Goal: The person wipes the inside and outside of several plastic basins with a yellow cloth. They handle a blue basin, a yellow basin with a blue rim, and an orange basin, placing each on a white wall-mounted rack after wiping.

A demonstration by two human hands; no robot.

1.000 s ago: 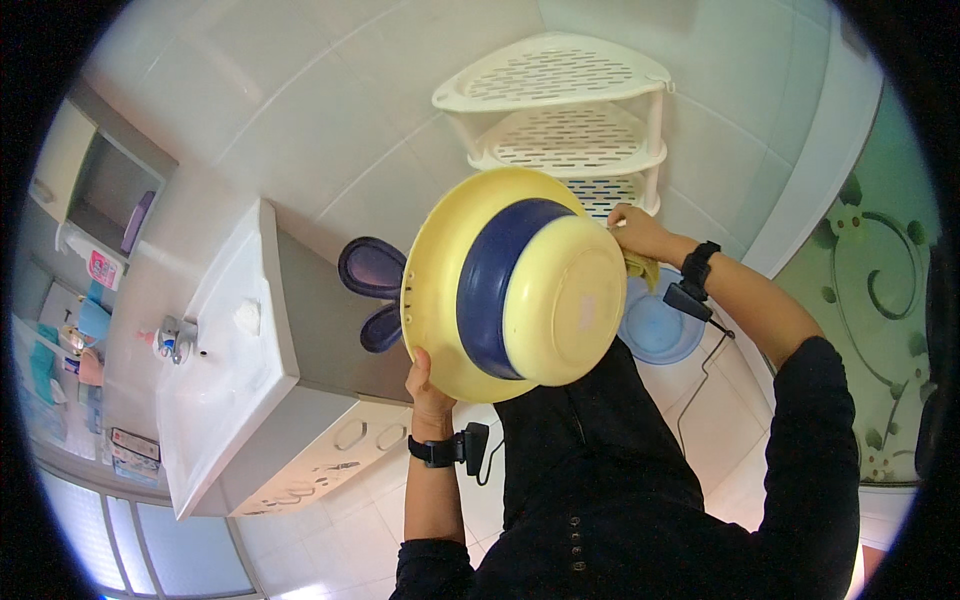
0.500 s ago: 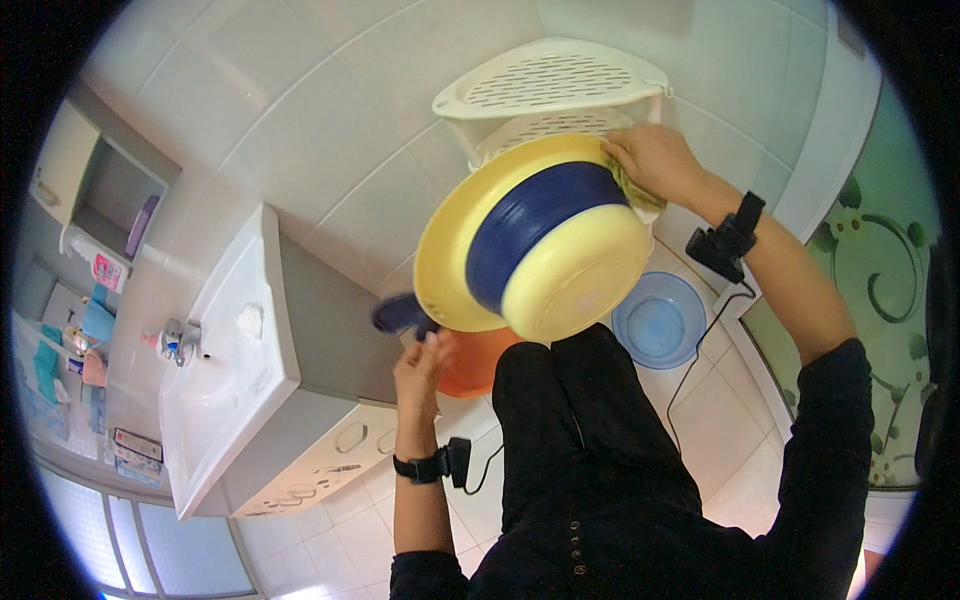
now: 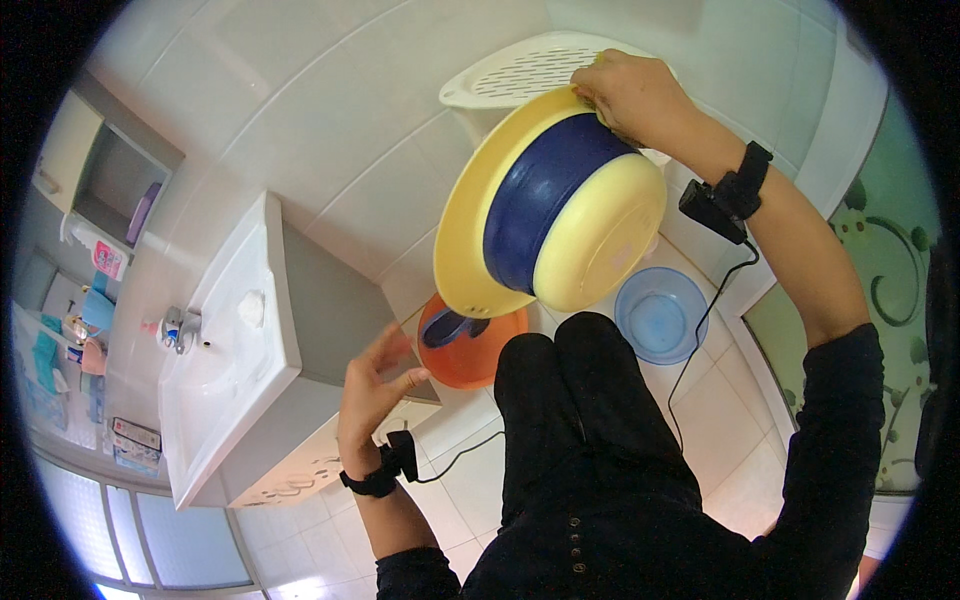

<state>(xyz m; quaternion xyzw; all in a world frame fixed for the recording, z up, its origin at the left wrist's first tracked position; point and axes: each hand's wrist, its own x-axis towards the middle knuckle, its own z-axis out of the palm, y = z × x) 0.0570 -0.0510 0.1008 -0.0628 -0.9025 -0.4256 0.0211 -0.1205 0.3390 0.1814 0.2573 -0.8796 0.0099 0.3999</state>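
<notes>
A yellow basin [image 3: 600, 230] with a wide dark blue band is tilted on its side, its underside facing right. My right hand [image 3: 635, 95] grips its upper rim, fingers closed around the edge. Away from the basin, beside the washstand cabinet, my left hand [image 3: 375, 390] has its fingers spread and is slightly blurred. A dark blue scoop-like thing with a handle [image 3: 452, 326] shows against an orange basin [image 3: 470, 365] below; whether it rests inside cannot be told. The inside of the yellow basin is hidden.
A light blue basin [image 3: 660, 315] stands on the tiled floor right of my knees. A white slotted corner shelf [image 3: 530, 75] rises behind the yellow basin. At left is a white washbasin [image 3: 225, 390] with a tap. A patterned glass panel [image 3: 870, 300] stands at right.
My left hand has let go of the dark blue scoop-like thing and moved left, fingers opening. That thing now appears over the orange basin. My right hand and the yellow basin have shifted slightly.
</notes>
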